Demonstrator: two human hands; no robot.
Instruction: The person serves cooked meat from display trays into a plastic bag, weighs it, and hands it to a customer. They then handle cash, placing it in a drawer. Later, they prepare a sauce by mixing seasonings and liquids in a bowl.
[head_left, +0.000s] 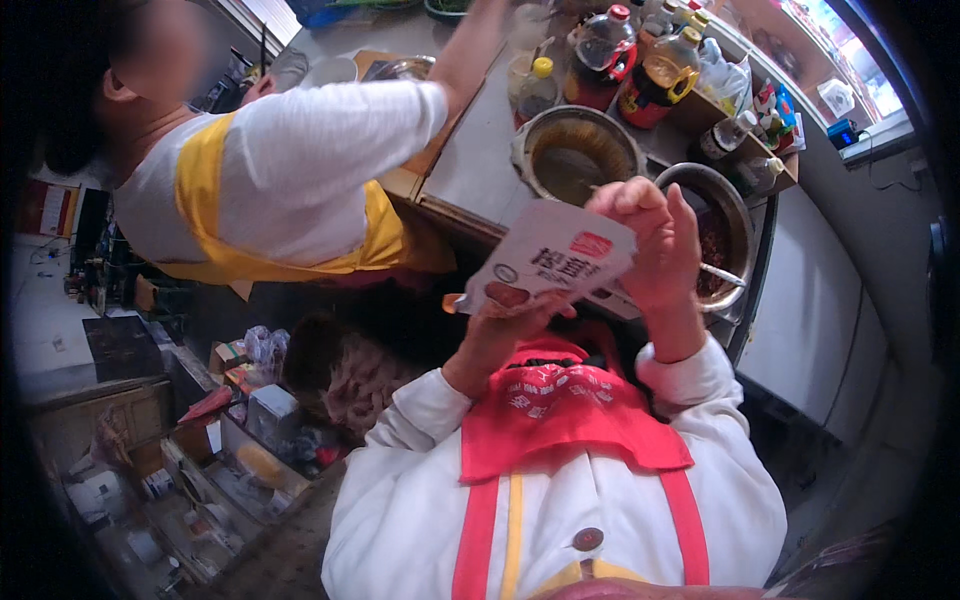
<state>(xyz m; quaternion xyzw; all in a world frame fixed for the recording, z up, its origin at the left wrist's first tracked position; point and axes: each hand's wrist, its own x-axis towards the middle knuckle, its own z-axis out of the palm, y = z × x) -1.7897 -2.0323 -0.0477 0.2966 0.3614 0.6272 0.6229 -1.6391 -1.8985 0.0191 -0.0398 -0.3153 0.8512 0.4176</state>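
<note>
My left hand (517, 319) grips a white printed paper bag (551, 251) from below, in front of my red apron (570, 420). The bag bears dark writing, a red stamp and a picture of food; whatever it may contain is hidden. At its right edge my right hand (656, 244) is raised with the fingers apart, and whether it touches the paper I cannot tell. Beyond the bag stands a metal pot (574, 124) with brownish liquid low inside. Behind my right wrist is a steel basin (742, 202) of dark reddish food, a metal utensil handle (722, 274) across its rim.
At the left, a person (300, 172) in a white shirt and yellow apron reaches over the counter (469, 165). Large bottles (600, 56) crowd behind the pot, beside a box (787, 169) of smaller bottles and packets. Cardboard boxes (255, 465) fill the lower left.
</note>
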